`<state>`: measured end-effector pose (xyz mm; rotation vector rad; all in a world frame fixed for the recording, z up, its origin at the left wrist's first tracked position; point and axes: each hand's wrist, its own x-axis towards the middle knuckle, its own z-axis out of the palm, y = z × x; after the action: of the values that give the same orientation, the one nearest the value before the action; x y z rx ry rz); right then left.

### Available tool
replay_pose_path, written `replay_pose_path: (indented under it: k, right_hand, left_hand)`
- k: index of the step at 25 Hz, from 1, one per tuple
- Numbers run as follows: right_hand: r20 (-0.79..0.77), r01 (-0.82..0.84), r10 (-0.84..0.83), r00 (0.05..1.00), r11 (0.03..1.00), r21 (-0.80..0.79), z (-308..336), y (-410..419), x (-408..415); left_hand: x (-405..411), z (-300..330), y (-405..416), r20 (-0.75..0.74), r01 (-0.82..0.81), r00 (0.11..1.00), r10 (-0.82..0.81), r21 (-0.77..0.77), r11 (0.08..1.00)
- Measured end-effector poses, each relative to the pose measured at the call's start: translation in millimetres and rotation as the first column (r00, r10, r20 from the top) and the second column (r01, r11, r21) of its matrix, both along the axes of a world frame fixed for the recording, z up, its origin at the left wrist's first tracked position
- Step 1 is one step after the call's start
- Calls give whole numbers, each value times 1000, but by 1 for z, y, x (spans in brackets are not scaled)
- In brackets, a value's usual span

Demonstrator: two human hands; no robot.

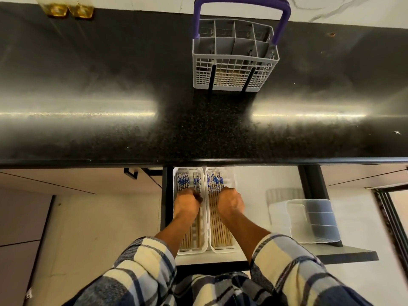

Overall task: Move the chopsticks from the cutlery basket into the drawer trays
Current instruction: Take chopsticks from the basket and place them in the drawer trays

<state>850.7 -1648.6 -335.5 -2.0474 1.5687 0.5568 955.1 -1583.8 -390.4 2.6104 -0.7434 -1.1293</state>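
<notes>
Both my hands down in open drawer: left hand (187, 203) curled on chopsticks (183, 182) in left tray (175, 219), right hand (230, 204) clenched over bundle in right tray (234, 180). Cutlery basket (235, 60) on desk (110, 107) looks emptied. Risk: uneven release leaves sticks crossed, riding over tray rim.

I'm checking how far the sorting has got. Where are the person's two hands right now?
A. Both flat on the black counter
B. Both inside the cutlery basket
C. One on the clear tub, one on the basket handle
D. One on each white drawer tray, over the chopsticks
D: the left hand lies in the left tray and the right hand in the right tray, on the chopsticks; the cutlery basket stands alone on the counter.
</notes>
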Motion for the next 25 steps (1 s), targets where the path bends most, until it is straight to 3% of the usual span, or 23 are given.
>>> replay_pose_path:
  k: [10,20,25]
  right_hand:
    - [-5,-11,11,1000,1000,-13,-6,4,-4]
    - [24,-132,132,991,991,-5,-7,11,-1]
    - [35,-129,128,991,992,11,-6,14,-7]
  left_hand:
    - [-2,1,1,25,-3,1000,3,19,1000]
    - [-3,4,12,48,109,993,-112,56,992]
    - [-1,-4,19,87,270,958,-273,44,962]
